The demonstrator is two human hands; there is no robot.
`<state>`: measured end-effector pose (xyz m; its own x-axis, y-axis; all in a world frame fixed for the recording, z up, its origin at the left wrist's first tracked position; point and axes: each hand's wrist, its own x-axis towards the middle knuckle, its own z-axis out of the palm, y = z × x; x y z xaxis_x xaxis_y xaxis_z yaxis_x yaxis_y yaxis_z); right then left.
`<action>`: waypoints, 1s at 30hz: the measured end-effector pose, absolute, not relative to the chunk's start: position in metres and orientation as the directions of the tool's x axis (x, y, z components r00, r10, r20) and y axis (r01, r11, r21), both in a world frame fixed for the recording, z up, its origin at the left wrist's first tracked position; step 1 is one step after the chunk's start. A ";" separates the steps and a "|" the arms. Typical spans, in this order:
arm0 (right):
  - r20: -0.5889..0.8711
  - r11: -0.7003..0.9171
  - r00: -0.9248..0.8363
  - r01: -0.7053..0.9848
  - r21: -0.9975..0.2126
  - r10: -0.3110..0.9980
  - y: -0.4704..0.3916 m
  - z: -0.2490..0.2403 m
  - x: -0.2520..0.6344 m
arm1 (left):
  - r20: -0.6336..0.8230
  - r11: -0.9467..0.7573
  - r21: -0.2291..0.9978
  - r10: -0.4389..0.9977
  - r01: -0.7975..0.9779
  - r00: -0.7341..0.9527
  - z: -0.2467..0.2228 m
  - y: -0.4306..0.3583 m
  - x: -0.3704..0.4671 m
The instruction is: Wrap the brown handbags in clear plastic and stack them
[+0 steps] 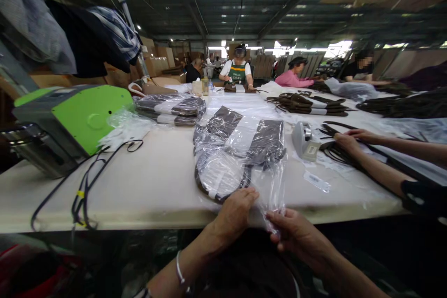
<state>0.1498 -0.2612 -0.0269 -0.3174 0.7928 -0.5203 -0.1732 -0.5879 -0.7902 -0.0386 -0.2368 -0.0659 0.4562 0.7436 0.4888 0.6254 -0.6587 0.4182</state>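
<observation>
Closest, the right hand (289,230) pinches the loose end of a clear bag (274,186) between thumb and fingers. The left hand (239,207) is just beside it, its fingers bent against the plastic; I cannot tell if they grip it or only press on it. The bag lies on the white table (167,195), right in front of the person, and its loose end reaches past the near edge. The plastic looks thin and shiny, so it is probably slippery and easy to rip. Inside, a dark strap (202,186) curves round and looks bendy. Behind that is folded dark cloth (270,135) with a white strip (240,132) across it. The cloth looks soft and should not break. I guess it is light. The loose end is good for pinching, but lifting needs flat hands under the cloth. Farther back, on the left, sits another wrapped bundle (171,109).
</observation>
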 end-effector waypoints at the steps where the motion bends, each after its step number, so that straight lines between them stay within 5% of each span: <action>1: -0.518 -0.586 -0.316 -0.178 -0.790 0.795 -0.262 -0.026 0.150 | 0.514 -0.666 0.404 0.732 0.627 0.447 -0.062 -0.239 -0.036; 8: -0.525 -0.604 -0.323 -0.236 -0.761 0.787 -0.265 -0.026 0.151 | 0.612 -0.639 0.392 0.718 0.662 0.332 -0.065 -0.290 -0.055; 14: -0.568 -0.636 -0.314 -0.180 -0.751 0.760 -0.269 -0.036 0.157 | 0.619 -0.596 0.170 0.684 0.785 0.385 -0.085 -0.292 -0.073; 20: -0.578 -0.622 -0.281 -0.100 -0.777 0.767 -0.278 -0.039 0.164 | 0.561 -0.498 0.106 0.745 0.861 0.362 -0.078 -0.279 -0.062; 26: -0.580 -0.626 -0.271 -0.124 -0.770 0.768 -0.284 -0.042 0.166 | 0.612 -0.377 0.257 0.776 0.890 0.152 -0.075 -0.278 -0.075; 30: -0.597 -0.645 -0.281 -0.120 -0.755 0.751 -0.289 -0.046 0.167 | 0.610 -0.537 0.244 0.732 0.808 0.302 -0.086 -0.289 -0.077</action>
